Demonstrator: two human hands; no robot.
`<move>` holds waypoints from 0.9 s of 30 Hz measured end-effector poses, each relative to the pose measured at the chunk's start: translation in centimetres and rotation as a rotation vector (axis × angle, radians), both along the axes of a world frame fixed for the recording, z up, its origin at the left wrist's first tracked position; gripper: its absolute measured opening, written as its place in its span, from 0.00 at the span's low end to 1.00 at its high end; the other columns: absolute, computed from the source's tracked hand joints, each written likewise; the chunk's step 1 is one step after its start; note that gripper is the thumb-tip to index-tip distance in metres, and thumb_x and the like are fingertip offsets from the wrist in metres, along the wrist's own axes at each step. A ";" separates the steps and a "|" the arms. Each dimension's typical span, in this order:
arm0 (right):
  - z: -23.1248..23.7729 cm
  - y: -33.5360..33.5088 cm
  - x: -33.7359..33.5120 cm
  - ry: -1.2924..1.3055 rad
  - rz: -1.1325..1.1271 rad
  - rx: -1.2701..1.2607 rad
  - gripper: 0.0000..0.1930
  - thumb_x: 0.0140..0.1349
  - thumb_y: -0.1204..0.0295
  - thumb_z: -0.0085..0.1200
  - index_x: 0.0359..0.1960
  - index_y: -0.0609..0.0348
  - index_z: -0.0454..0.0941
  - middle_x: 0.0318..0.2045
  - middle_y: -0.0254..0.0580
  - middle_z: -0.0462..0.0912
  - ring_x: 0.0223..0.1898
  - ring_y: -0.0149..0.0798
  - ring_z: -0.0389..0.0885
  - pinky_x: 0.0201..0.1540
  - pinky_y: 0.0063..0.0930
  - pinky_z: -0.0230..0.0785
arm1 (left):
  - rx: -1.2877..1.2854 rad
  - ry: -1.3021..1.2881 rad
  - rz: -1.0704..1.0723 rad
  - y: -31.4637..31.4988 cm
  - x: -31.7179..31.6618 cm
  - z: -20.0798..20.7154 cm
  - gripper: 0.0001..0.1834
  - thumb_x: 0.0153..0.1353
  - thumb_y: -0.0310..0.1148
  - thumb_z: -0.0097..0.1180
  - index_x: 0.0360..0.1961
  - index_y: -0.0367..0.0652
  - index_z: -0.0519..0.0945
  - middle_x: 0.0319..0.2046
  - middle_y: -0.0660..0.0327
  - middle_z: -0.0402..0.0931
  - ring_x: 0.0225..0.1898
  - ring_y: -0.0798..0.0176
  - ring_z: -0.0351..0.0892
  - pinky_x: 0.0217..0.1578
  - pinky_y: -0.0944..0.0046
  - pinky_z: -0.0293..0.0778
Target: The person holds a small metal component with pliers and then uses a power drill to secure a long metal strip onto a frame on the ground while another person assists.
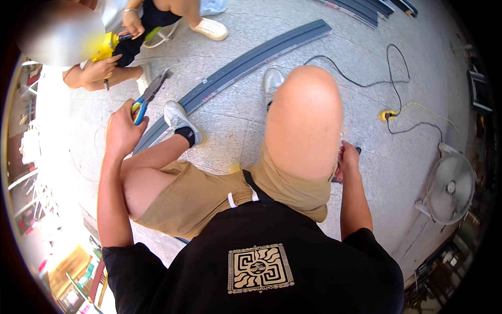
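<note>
A seated worker in tan shorts grips a pair of pliers (152, 90) in the left hand (123, 129), the fist closed around the blue-and-yellow handles, while the metal nose points up and away, beside the lower end of a long grey channelled profile (246, 57) lying across the tiled floor (235, 128). Whether the plier jaws pinch anything cannot be told. The right hand (349, 163) curls beside the right knee (304, 115) at a dark object (358, 150), half hidden, its hold too obscured to judge. Good handling here would likely mean keeping the wrist straight, squaring the nose to whatever it bites, squeezing steadily and keeping fingertips off the profile's long edges. The left shoe (180, 121) sits against or over the strip, so any shift of the profile should allow for it. Swinging the pliers farther up and left would bring them toward a co-worker's legs and yellow power drill (108, 46). To the right, the floor offers more room, bounded by a looping black cable (401, 89) and a white-framed fan (449, 187).
</note>
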State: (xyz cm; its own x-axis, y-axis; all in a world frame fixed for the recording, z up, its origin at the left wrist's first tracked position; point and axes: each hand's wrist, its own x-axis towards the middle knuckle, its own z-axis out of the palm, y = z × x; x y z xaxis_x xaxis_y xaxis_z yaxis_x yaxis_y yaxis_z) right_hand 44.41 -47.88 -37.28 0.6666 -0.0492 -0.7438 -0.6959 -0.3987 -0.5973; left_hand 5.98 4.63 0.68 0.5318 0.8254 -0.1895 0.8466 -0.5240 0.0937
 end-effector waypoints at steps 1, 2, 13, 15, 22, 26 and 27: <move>-1.0 -0.7 -2.6 -0.022 0.026 0.013 0.10 0.71 0.69 0.57 0.28 0.51 0.78 0.21 0.32 0.78 0.16 0.31 0.72 0.16 0.28 0.61 | -0.007 -0.026 0.018 0.0 -1.1 0.2 0.16 0.62 0.33 0.69 0.44 0.37 0.76 0.27 0.46 0.75 0.28 0.43 0.73 0.36 0.48 0.73; -1.5 -2.2 -4.8 -0.004 0.089 0.004 0.12 0.69 0.69 0.57 0.24 0.51 0.78 0.19 0.35 0.78 0.16 0.32 0.74 0.16 0.29 0.63 | -0.035 0.045 0.067 -0.1 -0.9 0.5 0.17 0.63 0.33 0.69 0.45 0.37 0.76 0.26 0.49 0.74 0.28 0.48 0.71 0.36 0.49 0.73; -12.7 -14.7 -12.7 0.654 -0.652 0.067 0.42 0.67 0.37 0.67 0.75 0.43 0.67 0.59 0.52 0.72 0.59 0.53 0.77 0.64 0.53 0.74 | -0.071 0.029 0.022 2.2 -0.4 -3.7 0.16 0.63 0.35 0.70 0.45 0.39 0.79 0.27 0.46 0.80 0.30 0.41 0.81 0.37 0.45 0.76; -11.9 -7.5 -14.9 0.607 -0.592 0.212 0.33 0.71 0.41 0.64 0.67 0.47 0.72 0.57 0.49 0.76 0.58 0.50 0.80 0.64 0.55 0.78 | 0.024 0.167 0.024 2.0 -1.5 -1.3 0.17 0.61 0.37 0.70 0.45 0.39 0.80 0.31 0.42 0.83 0.35 0.36 0.85 0.41 0.42 0.78; -19.1 -13.1 -11.1 0.475 -0.479 0.328 0.12 0.77 0.52 0.59 0.38 0.40 0.79 0.24 0.22 0.74 0.23 0.25 0.71 0.23 0.20 0.59 | -0.027 0.122 0.020 2.5 -1.9 -2.9 0.17 0.59 0.38 0.70 0.43 0.39 0.80 0.31 0.42 0.84 0.37 0.34 0.86 0.43 0.42 0.79; -16.5 -8.0 -9.0 0.484 -0.434 0.374 0.10 0.75 0.56 0.59 0.40 0.44 0.79 0.27 0.26 0.77 0.27 0.29 0.74 0.29 0.25 0.64 | -0.029 0.128 0.036 2.7 -2.9 -2.6 0.18 0.58 0.39 0.70 0.44 0.40 0.80 0.32 0.43 0.85 0.37 0.35 0.86 0.43 0.42 0.79; -15.6 -7.0 -8.4 0.481 -0.427 0.391 0.09 0.75 0.57 0.59 0.40 0.45 0.79 0.28 0.27 0.78 0.28 0.30 0.75 0.31 0.26 0.65 | -0.042 0.126 0.037 2.7 -3.3 -2.6 0.19 0.58 0.39 0.70 0.45 0.40 0.81 0.32 0.43 0.85 0.38 0.35 0.86 0.43 0.41 0.79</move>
